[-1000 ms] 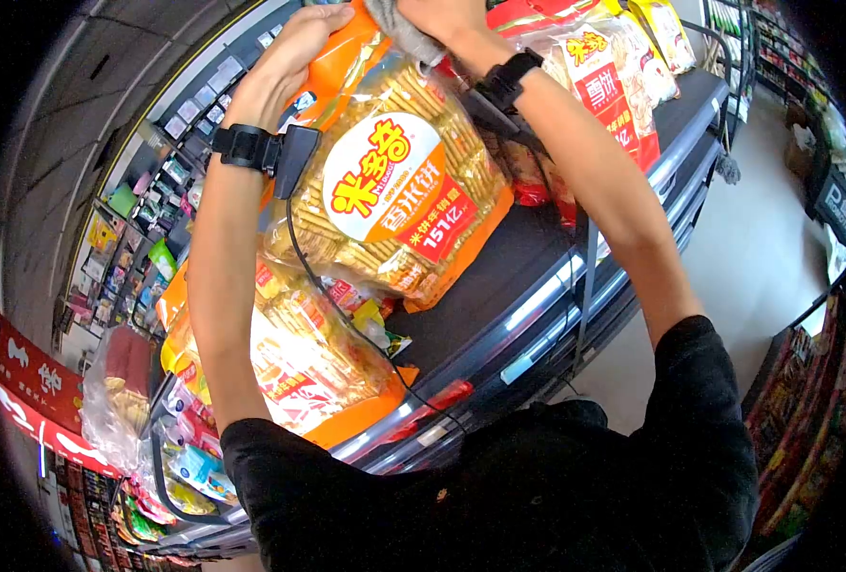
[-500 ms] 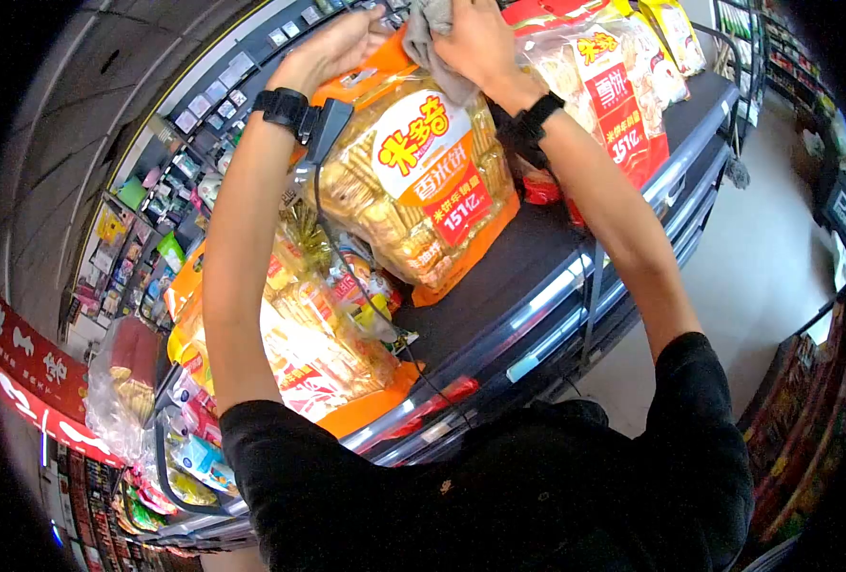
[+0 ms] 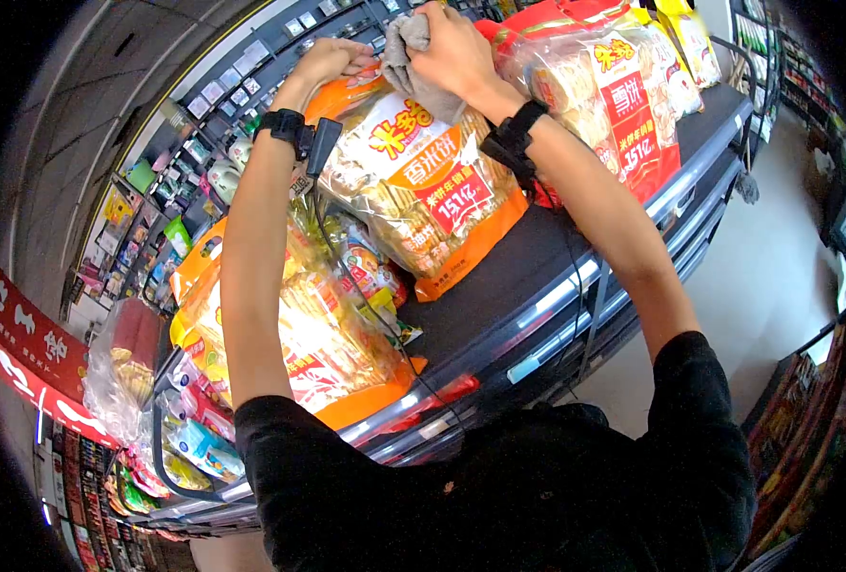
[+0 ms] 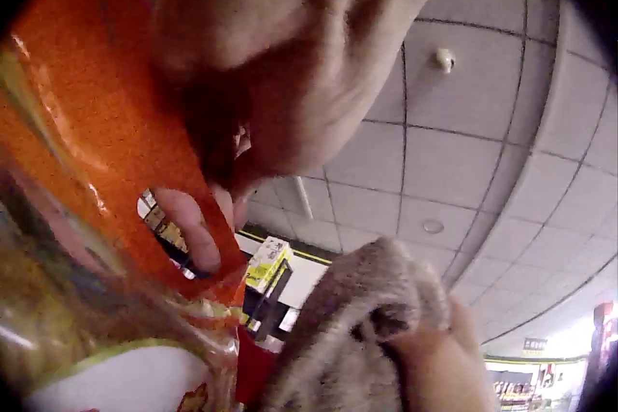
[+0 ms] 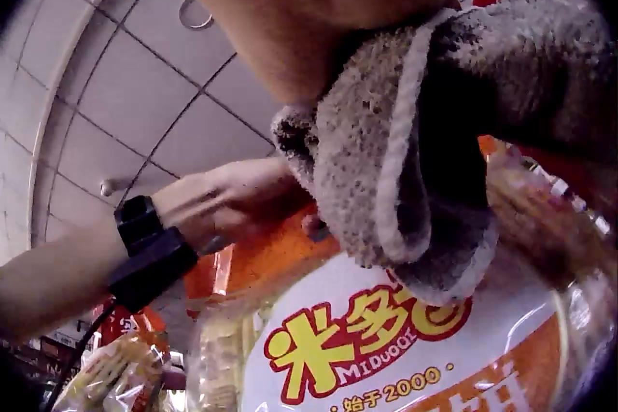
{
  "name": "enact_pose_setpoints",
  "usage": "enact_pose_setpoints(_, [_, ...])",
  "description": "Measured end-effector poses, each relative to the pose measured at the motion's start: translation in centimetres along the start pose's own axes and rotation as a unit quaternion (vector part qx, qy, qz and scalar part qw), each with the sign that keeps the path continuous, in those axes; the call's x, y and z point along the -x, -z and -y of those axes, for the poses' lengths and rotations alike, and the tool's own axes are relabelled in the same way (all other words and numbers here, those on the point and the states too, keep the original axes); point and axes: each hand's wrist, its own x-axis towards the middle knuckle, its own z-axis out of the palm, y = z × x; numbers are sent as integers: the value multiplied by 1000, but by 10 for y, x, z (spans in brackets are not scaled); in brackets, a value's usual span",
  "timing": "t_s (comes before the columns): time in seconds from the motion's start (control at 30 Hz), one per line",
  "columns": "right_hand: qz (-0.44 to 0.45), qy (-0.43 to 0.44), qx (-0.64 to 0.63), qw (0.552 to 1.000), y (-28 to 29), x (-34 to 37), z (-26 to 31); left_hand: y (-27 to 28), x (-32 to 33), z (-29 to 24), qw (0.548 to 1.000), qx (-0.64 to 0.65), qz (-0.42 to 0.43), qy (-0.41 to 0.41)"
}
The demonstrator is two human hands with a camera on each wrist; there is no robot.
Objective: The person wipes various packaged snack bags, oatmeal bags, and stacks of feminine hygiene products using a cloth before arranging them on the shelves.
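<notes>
The left fingers are hooked through the orange handle strip at the top of the middle cracker bag (image 3: 456,210), the left hand (image 3: 328,62) resting at its upper left corner. The right hand (image 3: 452,52) clenches a grey cloth (image 3: 437,100), which hangs over the upper edge of that bag's label. The middle cracker bag leans on a black shelf (image 3: 499,257), its orange bottom edge toward the person. Just right of it stands a red cracker bag (image 3: 623,114), with yellow packets (image 3: 685,43) beyond; the right forearm passes in front of the red one. Below and left of the middle bag lies another orange-edged bag (image 3: 313,315), partly behind the left forearm, and small packets (image 3: 371,267) fill the space between the two. A thin black cable (image 3: 347,291) hangs across those packets, in front of them. Compared with the earliest frame, the cloth has come down from above the printed logo to cover part of it, and more of the small packets shows.
</notes>
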Motion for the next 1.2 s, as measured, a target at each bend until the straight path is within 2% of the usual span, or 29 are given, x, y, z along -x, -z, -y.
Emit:
enact_pose_setpoints(0.07, [11, -3, -6, 1000, -14, 2, 0, -18, 25, -37, 997, -66, -22, 15])
enact_pose_setpoints(0.1, [-2, -11, -21, 1000, -21, 5, 2, -14, 31, -52, 994, -106, 28, 11])
enact_pose_setpoints(0.17, [-46, 7, -39, 998, -31, 10, 7, -13, 27, -55, 997, -71, -4, -13])
enact_pose_setpoints(0.23, [-45, 18, -17, 999, -30, 9, 4, -17, 30, -56, 998, -6, -30, -61])
enact_pose_setpoints(0.27, [-44, 28, 8, 999, -27, 13, 0, -15, 31, -50, 998, -2, -31, -55])
enact_pose_setpoints(0.3, [-29, 14, -1, 999, -34, 12, -13, -5, 24, -37, 988, -152, -9, -37])
enact_pose_setpoints(0.33, [-23, 12, -3, 1000, -30, 18, -17, 3, 22, -30, 954, -299, 16, -20])
enact_pose_setpoints(0.37, [7, -14, -17, 1000, -26, 22, -22, 15, 19, -26, 921, -386, 59, 14])
enact_pose_setpoints(0.4, [36, -40, -31, 998, -22, 26, -22, 15, 19, -20, 921, -384, 62, 17])
enact_pose_setpoints(0.43, [4, -6, -34, 999, -18, 36, -15, 16, 17, -16, 937, -348, 1, -27])
enact_pose_setpoints(0.47, [17, -16, -26, 999, -18, 47, -4, 14, 15, -13, 947, -308, -58, -71])
enact_pose_setpoints(0.53, [-25, 44, -32, 998, -27, 83, 10, 11, 4, -21, 948, -305, -49, -79])
enact_pose_setpoints(0.6, [64, 29, -102, 992, -21, 127, 19, -5, 3, -15, 949, -299, -30, -91])
enact_pose_setpoints(0.63, [161, 28, -147, 976, -19, 154, 18, -6, 6, -22, 931, -354, -35, -79])
enact_pose_setpoints(0.67, [254, 28, -190, 948, -19, 182, 15, -4, -3, -6, 932, -353, -33, -78])
enact_pose_setpoints(0.73, [492, 80, -131, 857, -26, 233, 6, -2, -26, 28, 972, -175, -55, -150])
enact_pose_setpoints(0.77, [491, 101, -133, 855, -31, 263, 0, -12, -17, 16, 949, -249, -75, -175])
enact_pose_setpoints(0.8, [489, 123, -135, 853, -25, 271, 5, -14, -17, 16, 949, -249, -70, -178])
enact_pose_setpoints(0.83, [494, 77, -131, 856, -27, 269, 6, -15, -17, 15, 938, -293, -78, -167])
enact_pose_setpoints(0.87, [495, 75, -130, 856, -26, 262, 0, -17, -16, 17, 926, -335, -86, -153])
enact_pose_setpoints(0.93, [493, 21, -159, 855, -19, 230, -7, -21, -5, 16, 932, -336, -67, -120])
enact_pose_setpoints(1.0, [396, 69, -147, 904, -30, 203, -31, -21, 3, 23, 936, -337, -51, -83])
enact_pose_setpoints(1.03, [355, 28, -100, 929, -16, 182, -26, -25, 6, 28, 933, -290, 38, -208])
enact_pose_setpoints(1.07, [313, -13, -52, 948, -3, 165, -21, -32, 10, 33, 907, -234, 123, -329])
enact_pose_setpoints(1.1, [319, -12, -53, 946, -4, 168, -25, -52, 70, -27, 923, -357, 32, -141])
enact_pose_setpoints(1.13, [256, 26, -6, 966, -6, 172, -31, -55, 68, -24, 925, -354, 31, -137])
enact_pose_setpoints(1.17, [188, 65, 40, 979, -7, 177, -34, -55, 59, -20, 904, -411, 60, -99])
enact_pose_setpoints(1.2, [189, 65, 40, 979, -9, 188, -36, -56, 55, -18, 878, -467, 89, -63])
